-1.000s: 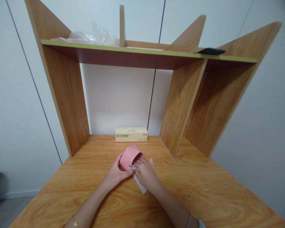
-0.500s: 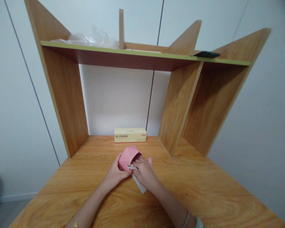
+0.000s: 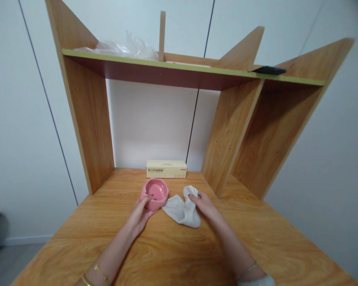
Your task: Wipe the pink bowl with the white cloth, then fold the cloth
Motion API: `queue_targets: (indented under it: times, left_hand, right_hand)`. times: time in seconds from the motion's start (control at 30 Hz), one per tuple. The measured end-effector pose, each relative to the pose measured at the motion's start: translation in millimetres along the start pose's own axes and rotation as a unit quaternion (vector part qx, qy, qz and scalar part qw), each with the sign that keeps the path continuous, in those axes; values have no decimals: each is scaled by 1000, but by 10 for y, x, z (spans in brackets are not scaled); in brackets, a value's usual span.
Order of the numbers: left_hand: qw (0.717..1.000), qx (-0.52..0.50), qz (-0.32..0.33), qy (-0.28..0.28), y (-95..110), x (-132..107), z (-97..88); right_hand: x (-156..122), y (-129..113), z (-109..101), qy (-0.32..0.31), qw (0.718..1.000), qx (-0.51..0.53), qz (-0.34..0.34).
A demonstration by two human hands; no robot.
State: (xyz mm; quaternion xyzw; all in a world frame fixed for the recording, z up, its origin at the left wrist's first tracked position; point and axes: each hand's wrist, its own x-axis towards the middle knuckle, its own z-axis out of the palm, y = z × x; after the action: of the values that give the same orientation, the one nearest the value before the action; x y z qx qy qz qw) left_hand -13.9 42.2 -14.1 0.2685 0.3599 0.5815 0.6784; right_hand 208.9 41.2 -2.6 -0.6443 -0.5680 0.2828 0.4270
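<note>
A pink faceted bowl is tipped so its hollow inside faces me. My left hand is closed around its near left side, with the thumb over the rim and the other fingers underneath. To the right of the bowl, a thin white cloth hangs loosely, spread and creased. My right hand pinches the cloth's upper right part between thumb and fingers. The cloth's left corner comes close to the bowl's lower right side; whether they touch I cannot tell.
A pale yellow box with printed lettering stands at the back of the wooden desk. A wooden shelf unit rises behind, carrying a clear plastic bag and a flat dark object. An upright divider stands to the right.
My right hand has come out of the bowl and moved right with the cloth, which now hangs more open. The bowl has turned its opening towards me and shifted slightly left.
</note>
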Motion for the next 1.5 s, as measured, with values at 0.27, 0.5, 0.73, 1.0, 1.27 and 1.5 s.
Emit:
queue_targets:
  times: [0.27, 0.5, 0.73, 1.0, 1.27, 1.5]
  left_hand:
    - [996, -85, -29, -3, 86, -32, 13]
    - [988, -109, -4, -112, 221, -176, 79]
    - [994, -41, 0, -99, 211, -222, 118]
    - [994, 40, 42, -96, 105, -232, 209]
    - [986, 95, 54, -126, 84, -281, 234]
    - [985, 124, 84, -86, 126, -186, 139]
  right_hand:
    - [-14, 62, -66, -56, 995, 46, 74]
    - [-269, -256, 350, -145, 987, 64, 21]
    - [-182, -439, 178, 84, 990, 7, -110]
    - [-325, -738, 151, -39, 987, -10, -156]
    - [-298, -731, 26, -119, 986, -30, -115]
    - [-75, -497, -262, -16, 999, -43, -25]
